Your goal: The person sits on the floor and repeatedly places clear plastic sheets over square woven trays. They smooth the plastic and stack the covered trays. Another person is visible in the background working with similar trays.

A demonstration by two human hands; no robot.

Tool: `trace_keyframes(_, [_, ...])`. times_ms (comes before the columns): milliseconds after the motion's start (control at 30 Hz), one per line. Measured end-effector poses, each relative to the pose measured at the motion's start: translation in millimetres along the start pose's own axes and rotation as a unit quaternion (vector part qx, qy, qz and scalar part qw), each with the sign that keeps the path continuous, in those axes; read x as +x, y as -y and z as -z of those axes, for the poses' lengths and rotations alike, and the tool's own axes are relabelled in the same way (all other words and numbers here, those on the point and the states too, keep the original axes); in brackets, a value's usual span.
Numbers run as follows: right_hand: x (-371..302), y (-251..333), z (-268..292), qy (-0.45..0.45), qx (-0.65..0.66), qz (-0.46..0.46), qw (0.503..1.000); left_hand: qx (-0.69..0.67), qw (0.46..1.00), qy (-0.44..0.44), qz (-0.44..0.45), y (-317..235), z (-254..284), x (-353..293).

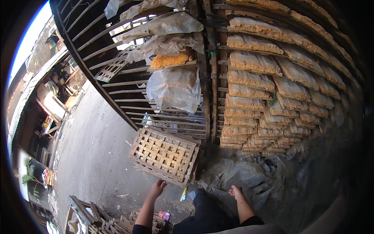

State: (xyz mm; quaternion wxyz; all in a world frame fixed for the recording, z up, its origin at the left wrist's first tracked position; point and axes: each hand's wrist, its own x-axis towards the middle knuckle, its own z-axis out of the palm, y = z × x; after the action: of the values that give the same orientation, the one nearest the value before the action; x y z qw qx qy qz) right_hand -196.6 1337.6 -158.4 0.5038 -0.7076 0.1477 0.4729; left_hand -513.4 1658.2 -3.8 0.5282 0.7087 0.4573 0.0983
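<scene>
My left hand (157, 188) is just below the near edge of a stack of woven slatted trays (165, 154), fingers loosely bent and holding nothing. A small gap seems to separate it from the trays, though I cannot tell whether a fingertip touches. My right hand (235, 191) is off to the right, with its fingers half curled and apart, and nothing in them. Beneath and beyond it lies crumpled clear plastic sheeting (241, 175) on the ground. The top tray is pale, with a lattice of crossed strips and square holes.
At right, a tall rack (212, 78) carries many trays of orange-brown crumbly slabs (253, 60). The left rack's slats hold draped plastic (175, 87) and one orange slab (171, 59). Wooden slats (113, 226) are piled at lower left. A colourful wrapper (184, 194) lies near my feet.
</scene>
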Motion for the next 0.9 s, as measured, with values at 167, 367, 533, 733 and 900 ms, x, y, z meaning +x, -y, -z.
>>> trace_keyframes(167, [8, 51, -137, 0.091, -0.122, 0.125, 0.980, 0.107, 0.994, -0.024, -0.003, 33, 50, 102])
trace_keyframes(367, [13, 60, -214, 0.051, 0.054, 0.071, 0.995, -0.021, 0.997, 0.054, 0.058, 89, 65, 228])
trace_keyframes(533, [26, 33, -261, -0.066, 0.245, 0.065, 0.965, -0.021, 0.992, 0.072, 0.100, 126, 90, 340])
trace_keyframes(733, [76, -17, -327, -0.228, 0.226, 0.125, 0.939, 0.175, 0.971, -0.160, -0.016, 212, 152, 441])
trace_keyframes(900, [151, -55, -334, -0.463, -0.083, 0.159, 0.868, 0.366, 0.895, -0.248, 0.064, 252, 189, 496])
